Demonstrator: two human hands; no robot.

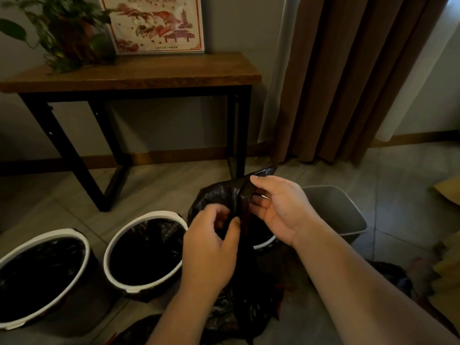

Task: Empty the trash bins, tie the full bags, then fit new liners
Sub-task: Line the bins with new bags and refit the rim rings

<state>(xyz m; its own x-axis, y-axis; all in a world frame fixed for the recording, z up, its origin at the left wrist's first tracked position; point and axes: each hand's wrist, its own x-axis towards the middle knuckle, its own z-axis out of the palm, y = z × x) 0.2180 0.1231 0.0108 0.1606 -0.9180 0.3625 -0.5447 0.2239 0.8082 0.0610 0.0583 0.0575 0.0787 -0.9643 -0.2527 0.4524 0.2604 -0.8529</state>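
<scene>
Head view. Black bag (224,194): held above the half-hidden bin (263,242), right of two lined bins (146,216). Your left hand (209,247) pinches its film; your right hand (281,210) pinches the top edge. Probably opening: rub layers apart, find the mouth, then spread.

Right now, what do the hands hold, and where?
Both hold the black trash bag near its top: left hand pinches gathered plastic, right hand grips a raised flap.

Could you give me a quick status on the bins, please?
Left hand and right hand pinch black bag. Left bin, middle bin lined; grey bin bare. Nothing blocking.
</scene>
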